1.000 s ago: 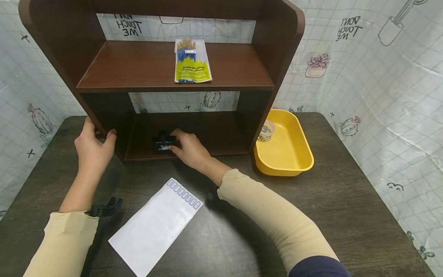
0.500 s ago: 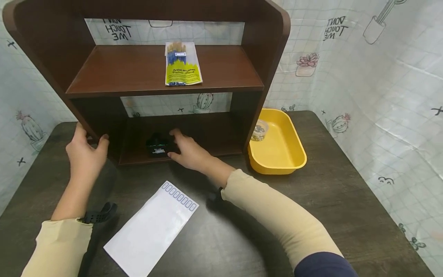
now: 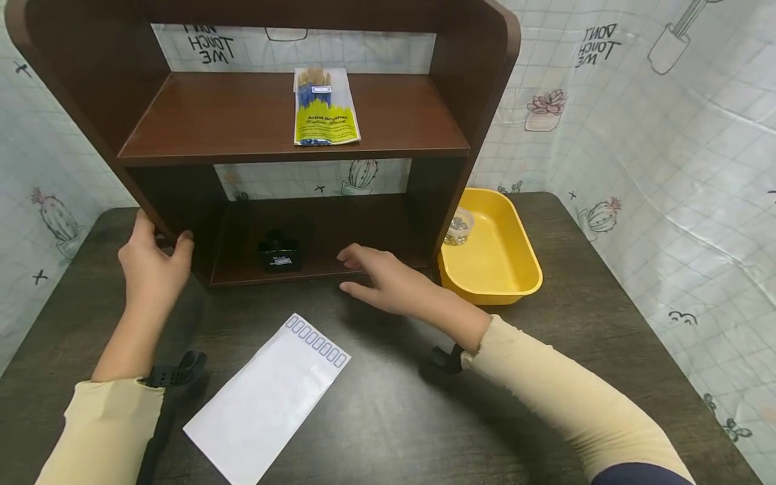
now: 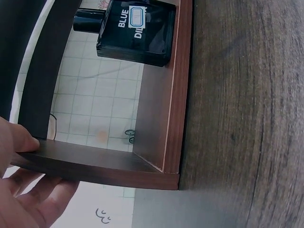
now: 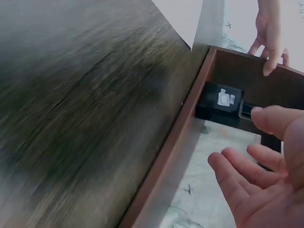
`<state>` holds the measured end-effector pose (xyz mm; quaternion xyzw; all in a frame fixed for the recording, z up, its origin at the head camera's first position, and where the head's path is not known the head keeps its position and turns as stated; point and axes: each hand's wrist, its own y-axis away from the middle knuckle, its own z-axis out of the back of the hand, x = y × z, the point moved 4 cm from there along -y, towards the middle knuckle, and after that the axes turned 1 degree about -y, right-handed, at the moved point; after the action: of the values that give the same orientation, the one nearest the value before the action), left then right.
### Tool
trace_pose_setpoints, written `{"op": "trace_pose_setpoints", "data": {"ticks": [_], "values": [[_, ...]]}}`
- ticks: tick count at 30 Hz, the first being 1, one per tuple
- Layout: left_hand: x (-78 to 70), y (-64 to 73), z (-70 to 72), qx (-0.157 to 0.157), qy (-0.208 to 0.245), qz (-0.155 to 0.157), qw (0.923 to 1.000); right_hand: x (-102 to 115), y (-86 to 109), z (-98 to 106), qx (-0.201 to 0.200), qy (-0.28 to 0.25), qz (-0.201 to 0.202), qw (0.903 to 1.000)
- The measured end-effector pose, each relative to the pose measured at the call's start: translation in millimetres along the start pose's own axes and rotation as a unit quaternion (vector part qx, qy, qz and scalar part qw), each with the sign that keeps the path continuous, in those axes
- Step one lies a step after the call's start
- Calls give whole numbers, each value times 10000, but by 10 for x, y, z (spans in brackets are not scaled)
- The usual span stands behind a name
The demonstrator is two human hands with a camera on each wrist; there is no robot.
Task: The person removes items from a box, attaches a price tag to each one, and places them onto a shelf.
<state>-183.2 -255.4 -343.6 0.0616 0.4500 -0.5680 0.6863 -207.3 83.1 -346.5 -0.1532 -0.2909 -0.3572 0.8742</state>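
A dark glass perfume bottle [image 3: 279, 254] with a black cap stands on the lower level of the brown wooden shelf [image 3: 388, 151], left of its middle. In the left wrist view the bottle [image 4: 137, 31] shows "BLUE" lettering and a small white sticker. My left hand [image 3: 151, 269] grips the shelf's left side panel, thumb inside and fingers outside, as the panel [image 4: 95, 164] shows up close. Apart from the bottle, to its right, my right hand [image 3: 391, 279] hovers before the lower level with fingers loosely spread and holding nothing.
A pack of artist brushes [image 3: 326, 111] lies on the upper level. Right of the shelf sits a yellow tray [image 3: 497, 263] with a small clear tub [image 3: 459, 225] of shiny bits. A white paper sheet [image 3: 267, 404] with printed boxes lies on the dark table [image 3: 606, 350].
My right hand has let go of the perfume bottle and drawn back to the right. The bottle stays on the lower level. My left hand keeps its grip on the side panel.
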Motion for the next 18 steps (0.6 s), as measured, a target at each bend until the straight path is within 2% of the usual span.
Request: {"op": "trace_pose_setpoints", "data": {"ticks": [5,12,18], "values": [[-10,-9,9,-40,73,-81,9999,-19,308,243,-109,-13,201,9997],[0,-15,11,11,82,-107,9999,-173,718,697,-572,322,-256,9975],[12,-17,-2,43,82,-68,9999,-463,961,1028,-905,354,-707,9928]]}}
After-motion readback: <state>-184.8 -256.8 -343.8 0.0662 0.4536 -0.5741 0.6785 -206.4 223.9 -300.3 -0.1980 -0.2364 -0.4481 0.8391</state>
